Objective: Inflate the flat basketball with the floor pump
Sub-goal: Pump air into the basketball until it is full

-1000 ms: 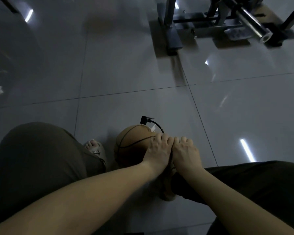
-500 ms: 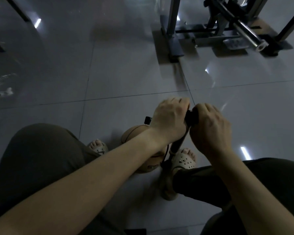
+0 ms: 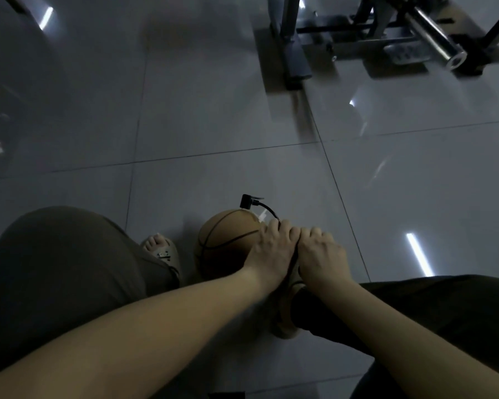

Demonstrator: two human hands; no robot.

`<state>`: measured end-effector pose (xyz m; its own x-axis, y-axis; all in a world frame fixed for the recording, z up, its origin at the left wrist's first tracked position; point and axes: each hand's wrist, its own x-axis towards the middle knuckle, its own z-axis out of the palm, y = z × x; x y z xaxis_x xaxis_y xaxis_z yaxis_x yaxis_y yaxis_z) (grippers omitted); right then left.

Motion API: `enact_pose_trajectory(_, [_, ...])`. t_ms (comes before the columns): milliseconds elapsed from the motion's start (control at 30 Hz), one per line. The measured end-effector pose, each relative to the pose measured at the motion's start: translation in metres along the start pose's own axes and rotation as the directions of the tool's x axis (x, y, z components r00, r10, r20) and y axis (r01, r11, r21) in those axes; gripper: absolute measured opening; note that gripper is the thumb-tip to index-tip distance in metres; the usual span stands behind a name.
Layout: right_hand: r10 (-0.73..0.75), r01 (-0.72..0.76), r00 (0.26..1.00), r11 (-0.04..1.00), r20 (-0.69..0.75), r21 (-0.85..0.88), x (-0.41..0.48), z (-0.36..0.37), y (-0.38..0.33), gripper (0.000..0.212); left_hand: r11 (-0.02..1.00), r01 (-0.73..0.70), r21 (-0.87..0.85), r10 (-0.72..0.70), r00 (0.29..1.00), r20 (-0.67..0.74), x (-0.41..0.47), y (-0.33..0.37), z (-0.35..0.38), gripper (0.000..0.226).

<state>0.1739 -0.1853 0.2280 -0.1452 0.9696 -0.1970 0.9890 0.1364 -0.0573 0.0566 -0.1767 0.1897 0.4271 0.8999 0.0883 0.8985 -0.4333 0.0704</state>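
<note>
Clenching round the hidden pump handle, the left hand (image 3: 271, 250) and right hand (image 3: 320, 256) are sitting side by side; the basketball (image 3: 224, 240) is lying just beside the left fingers (image 3: 268, 227).

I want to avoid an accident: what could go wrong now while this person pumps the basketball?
The basketball seems loose on the glossy floor; if it rolls, the hose connector may pull out. The left hand and right hand grip the hidden pump handle near the sandalled foot, so fingers might get pinched.

Hands (image 3: 271, 250) (image 3: 321, 259) on pump handle (image 3: 295, 259) beside basketball (image 3: 225, 240)
</note>
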Motion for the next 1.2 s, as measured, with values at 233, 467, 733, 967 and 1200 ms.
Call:
enact_pose_trajectory(233, [0.003, -0.013, 0.989, 0.998, 0.145, 0.063, 0.002, 0.003, 0.003, 0.018, 1.0, 0.005, -0.013, -0.003, 0.991, 0.132, -0.002, 0.001, 0.004, 0.025])
enact_pose_trajectory(467, [0.023, 0.015, 0.987, 0.971, -0.158, 0.238, -0.006, -0.073, 0.01, 0.007, 0.976, -0.169, -0.138, 0.173, 0.985, 0.016, 0.032, -0.013, -0.09, 0.044])
enact_pose_trajectory(733, [-0.01, 0.029, 0.899, 0.999, -0.438, 0.038, -0.02, -0.089, 0.014, 0.006, 0.978, -0.204, -0.036, 0.185, 0.94, -0.285, 0.028, -0.004, -0.112, 0.02])
enact_pose_trajectory(967, [0.064, -0.073, 0.966, 0.997, -0.25, -0.027, 0.001, -0.016, -0.004, 0.005, 0.998, -0.048, -0.028, 0.044, 0.99, -0.134, 0.014, -0.006, -0.036, 0.018])
enact_pose_trajectory(1200, [0.033, -0.032, 0.999, 0.999, 0.033, -0.042, 0.011, 0.023, -0.005, 0.012, 0.999, -0.039, 0.025, 0.038, 0.997, 0.067, 0.002, -0.009, 0.006, 0.019])
